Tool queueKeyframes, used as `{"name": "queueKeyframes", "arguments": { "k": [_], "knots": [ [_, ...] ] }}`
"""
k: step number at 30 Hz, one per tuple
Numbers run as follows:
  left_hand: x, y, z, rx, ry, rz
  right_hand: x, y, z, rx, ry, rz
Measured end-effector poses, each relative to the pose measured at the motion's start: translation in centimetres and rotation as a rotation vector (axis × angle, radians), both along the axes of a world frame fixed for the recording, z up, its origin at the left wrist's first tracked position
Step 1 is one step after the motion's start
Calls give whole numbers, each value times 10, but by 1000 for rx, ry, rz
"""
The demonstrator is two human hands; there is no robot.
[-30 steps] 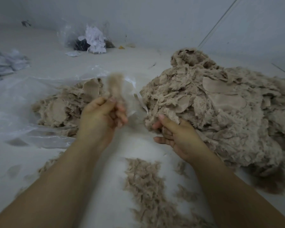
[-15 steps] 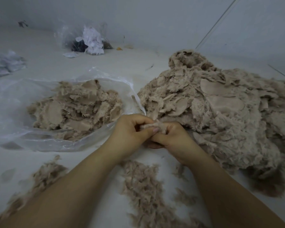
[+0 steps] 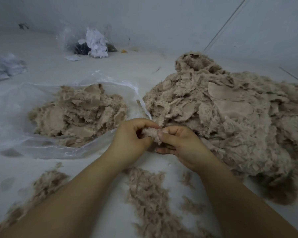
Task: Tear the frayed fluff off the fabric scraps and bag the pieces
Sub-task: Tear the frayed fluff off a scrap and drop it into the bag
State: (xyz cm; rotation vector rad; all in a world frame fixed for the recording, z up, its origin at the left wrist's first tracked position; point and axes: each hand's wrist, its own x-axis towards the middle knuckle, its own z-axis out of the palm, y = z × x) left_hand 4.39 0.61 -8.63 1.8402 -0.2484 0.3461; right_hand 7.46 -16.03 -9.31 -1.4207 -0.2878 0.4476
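A small beige fuzzy fabric scrap [image 3: 152,134] is held between both hands at the centre. My left hand [image 3: 131,140] pinches its left side and my right hand [image 3: 181,143] pinches its right side. A big heap of beige scraps [image 3: 230,121] rises on the right, touching my right hand's back. To the left lies a clear plastic bag [image 3: 17,117], its mouth open toward me, with a mound of bagged pieces [image 3: 79,115] inside. Torn-off fluff [image 3: 148,196] is strewn on the white surface below my forearms.
More loose fluff [image 3: 45,184] lies at the lower left. At the back stands another clear bag with white and dark scraps [image 3: 93,42]. Crumpled pale cloth [image 3: 5,66] sits at the far left. A grey wall closes off the back.
A second ago my left hand was raised by the bag with a piece while the right reached into the heap. Both hands have since met on a new scrap and are working it.
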Motion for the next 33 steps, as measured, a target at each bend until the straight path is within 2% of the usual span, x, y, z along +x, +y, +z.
{"name": "queueKeyframes", "arguments": {
  "k": [6, 10, 13, 21, 27, 30, 33],
  "knots": [
    [2, 5, 3, -421, 241, -191, -1, 0, 3, 27, 13, -18],
    [2, 3, -1, -349, 205, -130, -1, 0, 2, 37, 12, -25],
    [5, 6, -4, -367, 155, -123, -1, 0, 2, 62, 34, -26],
    [8, 9, -2, -634, 250, -205, 1, 1, 3, 105, 79, -41],
    [5, 2, -4, -561, 327, -146, 1, 2, 2, 111, 80, -50],
    [5, 5, -4, -472, 303, -159, 2, 1, 1, 106, 82, -59],
    [5, 7, -4, -468, 301, -172, 2, 1, 0, 97, 83, -63]
  ]
}}
